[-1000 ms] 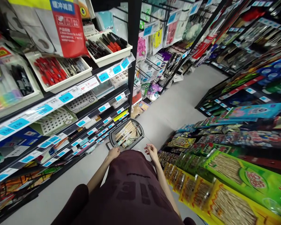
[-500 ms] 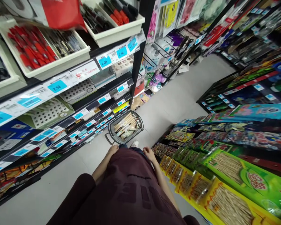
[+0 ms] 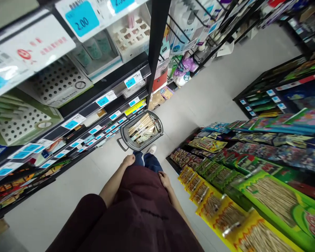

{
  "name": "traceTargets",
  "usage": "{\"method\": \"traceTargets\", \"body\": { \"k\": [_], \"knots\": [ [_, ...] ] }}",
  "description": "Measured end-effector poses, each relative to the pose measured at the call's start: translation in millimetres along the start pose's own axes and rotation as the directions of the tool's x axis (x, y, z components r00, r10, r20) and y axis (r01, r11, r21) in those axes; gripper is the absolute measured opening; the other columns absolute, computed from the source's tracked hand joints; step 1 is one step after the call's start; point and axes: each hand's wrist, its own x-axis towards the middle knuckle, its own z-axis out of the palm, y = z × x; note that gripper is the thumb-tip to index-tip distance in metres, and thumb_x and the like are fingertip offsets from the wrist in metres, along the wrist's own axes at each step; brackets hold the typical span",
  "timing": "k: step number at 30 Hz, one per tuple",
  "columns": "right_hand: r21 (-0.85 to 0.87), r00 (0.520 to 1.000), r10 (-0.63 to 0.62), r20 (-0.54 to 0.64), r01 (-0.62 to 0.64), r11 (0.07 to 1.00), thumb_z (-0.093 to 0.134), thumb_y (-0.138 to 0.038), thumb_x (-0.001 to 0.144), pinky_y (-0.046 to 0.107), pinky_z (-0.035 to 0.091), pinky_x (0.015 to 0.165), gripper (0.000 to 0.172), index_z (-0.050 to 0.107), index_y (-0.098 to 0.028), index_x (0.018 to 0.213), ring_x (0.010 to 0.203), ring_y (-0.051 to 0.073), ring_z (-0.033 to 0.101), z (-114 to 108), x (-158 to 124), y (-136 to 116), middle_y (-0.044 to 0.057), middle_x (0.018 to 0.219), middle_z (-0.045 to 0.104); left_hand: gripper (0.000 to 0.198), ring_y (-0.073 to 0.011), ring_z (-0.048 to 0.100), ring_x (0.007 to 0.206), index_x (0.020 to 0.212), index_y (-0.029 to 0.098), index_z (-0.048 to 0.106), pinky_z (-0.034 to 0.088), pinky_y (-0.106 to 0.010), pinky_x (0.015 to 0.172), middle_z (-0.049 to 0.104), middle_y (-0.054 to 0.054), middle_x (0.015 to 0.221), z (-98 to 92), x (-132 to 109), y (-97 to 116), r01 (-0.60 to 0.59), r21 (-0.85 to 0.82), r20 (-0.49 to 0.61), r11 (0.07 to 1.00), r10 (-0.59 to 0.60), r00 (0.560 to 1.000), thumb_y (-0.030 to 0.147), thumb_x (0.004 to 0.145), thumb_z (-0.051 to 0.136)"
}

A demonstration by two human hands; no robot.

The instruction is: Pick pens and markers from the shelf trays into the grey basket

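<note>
I stand in a shop aisle and look down my dark maroon shirt [image 3: 147, 210]. My left hand [image 3: 128, 160] hangs at the shirt's left hem with its fingers curled in and nothing visible in them. My right hand [image 3: 164, 179] lies against the shirt's right side with the fingers stretched downward, holding nothing. A grey shopping basket [image 3: 123, 134] stands on the floor just ahead of my white shoe [image 3: 152, 149]. It is filled with several flat packets of pale sticks [image 3: 143, 126]. Neither hand touches the basket.
Shelving with blue price tags [image 3: 81, 17] and perforated white boxes [image 3: 57, 75] rises close on my left, with a black upright post [image 3: 157, 45]. A low display of yellow and green snack packets [image 3: 225, 217] runs along my right. Grey floor [image 3: 212, 98] stretches ahead between them.
Both hands have dropped back from in front of me to the sides of my shirt. The view has moved closer to the left shelves and tilted further down; the basket has stayed put.
</note>
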Motion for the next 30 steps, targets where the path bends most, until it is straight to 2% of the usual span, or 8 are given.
{"method": "traceTargets", "body": {
  "k": [5, 8, 11, 17, 22, 27, 30],
  "knots": [
    [0.022, 0.995, 0.1, -0.03, -0.1, 0.995, 0.055, -0.039, 0.079, 0.049, 0.04, 0.105, 0.032, 0.072, -0.017, 0.095, 0.113, 0.032, 0.061, 18.2, -6.2, 28.4, 0.012, 0.113, 0.072, 0.019, -0.019, 0.067, 0.093, 0.1, 0.021, 0.067, 0.051, -0.033, 0.085, 0.072, -0.006, 0.098, 8.5, 38.3, 11.2, -0.033, 0.023, 0.002, 0.999, 0.033, 0.999, 0.026, 0.094, 0.05],
    [0.01, 0.99, 0.134, -0.041, -0.134, 0.991, 0.054, -0.039, 0.079, 0.05, 0.04, 0.108, 0.034, 0.072, -0.019, 0.1, 0.118, 0.032, 0.059, 28.1, -9.6, 47.2, 0.012, 0.121, 0.069, 0.022, -0.0197, 0.068, 0.093, 0.101, 0.024, 0.068, 0.05, -0.03, 0.084, 0.073, -0.005, 0.098, 17.2, 71.5, 12.9, -0.056, 0.055, 0.013, 0.997, 0.056, 0.998, 0.021, 0.092, 0.048],
    [-0.041, 0.992, 0.114, -0.057, -0.116, 0.992, 0.048, -0.038, 0.084, 0.051, 0.039, 0.109, 0.038, 0.07, -0.018, 0.107, 0.122, 0.031, 0.057, 35.3, -12.9, 62.4, 0.014, 0.127, 0.065, 0.024, -0.0209, 0.066, 0.1, 0.102, 0.023, 0.068, 0.049, -0.031, 0.088, 0.072, -0.006, 0.107, 24.2, 112.8, 10.7, -0.071, 0.098, 0.014, 0.993, 0.07, 0.997, 0.019, 0.091, 0.046],
    [-0.161, 0.986, 0.151, -0.072, -0.16, 0.974, 0.044, -0.035, 0.092, 0.049, 0.043, 0.107, 0.037, 0.066, -0.017, 0.116, 0.128, 0.029, 0.052, 51.7, -17.3, 75.0, 0.012, 0.134, 0.061, 0.025, -0.0221, 0.061, 0.111, 0.108, 0.019, 0.066, 0.047, -0.032, 0.096, 0.068, -0.009, 0.116, 21.5, 216.4, -1.8, -0.1, 0.228, 0.002, 0.968, 0.102, 0.995, 0.017, 0.091, 0.047],
    [-0.281, 0.991, 0.068, -0.117, -0.099, 0.954, 0.046, -0.032, 0.095, 0.052, 0.043, 0.104, 0.037, 0.061, -0.021, 0.127, 0.13, 0.03, 0.049, 68.6, -12.3, 73.3, 0.01, 0.139, 0.058, 0.029, -0.0254, 0.055, 0.119, 0.114, 0.016, 0.063, 0.045, -0.037, 0.101, 0.058, -0.011, 0.131, 16.4, 314.2, -13.9, -0.133, 0.334, 0.015, 0.933, 0.136, 0.991, 0.016, 0.091, 0.047],
    [-0.306, 0.968, 0.004, -0.251, -0.083, 0.949, 0.049, -0.025, 0.093, 0.055, 0.046, 0.096, 0.038, 0.06, -0.023, 0.13, 0.126, 0.035, 0.054, 85.9, -7.4, 88.0, 0.011, 0.133, 0.063, 0.036, -0.0338, 0.04, 0.132, 0.123, 0.009, 0.059, 0.039, -0.046, 0.108, 0.034, -0.014, 0.153, 26.9, 409.3, -24.6, -0.164, 0.461, 0.027, 0.872, 0.171, 0.985, 0.015, 0.089, 0.048],
    [-0.312, 0.947, -0.006, -0.321, -0.1, 0.945, 0.051, -0.024, 0.091, 0.057, 0.049, 0.088, 0.04, 0.062, -0.026, 0.13, 0.119, 0.038, 0.059, 98.2, -12.0, 105.1, 0.011, 0.124, 0.068, 0.043, -0.035, 0.039, 0.132, 0.131, 0.006, 0.053, 0.038, -0.048, 0.108, 0.034, -0.017, 0.151, 38.5, 450.2, -31.6, -0.181, 0.535, 0.081, 0.825, 0.163, 0.983, 0.014, 0.089, 0.05]
  ]
}}
